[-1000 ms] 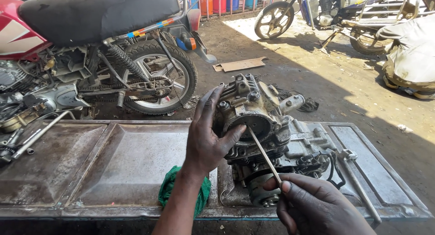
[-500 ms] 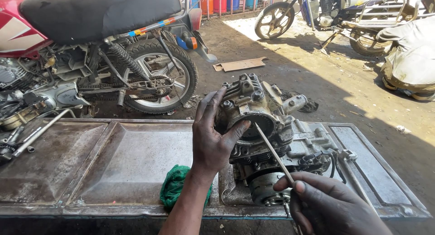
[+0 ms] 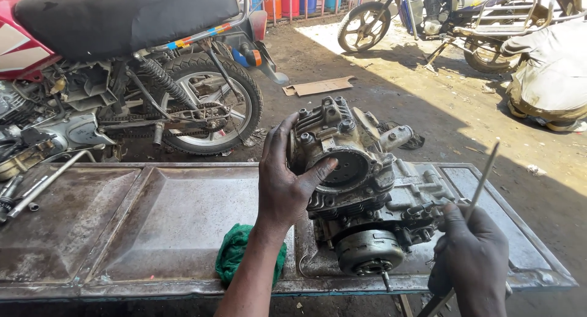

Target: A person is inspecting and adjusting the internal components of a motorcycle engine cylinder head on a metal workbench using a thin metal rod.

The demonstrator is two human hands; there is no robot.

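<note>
right hand (image 3: 471, 256): seen nearest, low at the right; its fingers are wrapped shut on a thin metal rod (image 3: 484, 177), which is held slanting up and to the right, clear of the engine.
green rag (image 3: 235, 253): laid at the near edge of the counter, partly hidden behind the left forearm.
left hand (image 3: 284, 182): pressed against the engine's top; fingers are spread apart over the casing, the thumb laid on the round opening.
engine (image 3: 367, 201): a greasy motorcycle engine, set on the counter right of centre.
counter (image 3: 153, 225): a dented, rusty metal sheet.
loose tools (image 3: 24, 188): left at the counter's far left end.
motorcycle (image 3: 122, 66): parked behind the counter, rear wheel shown.
person (image 3: 550, 72): crouched far right on the dirt ground.
</note>
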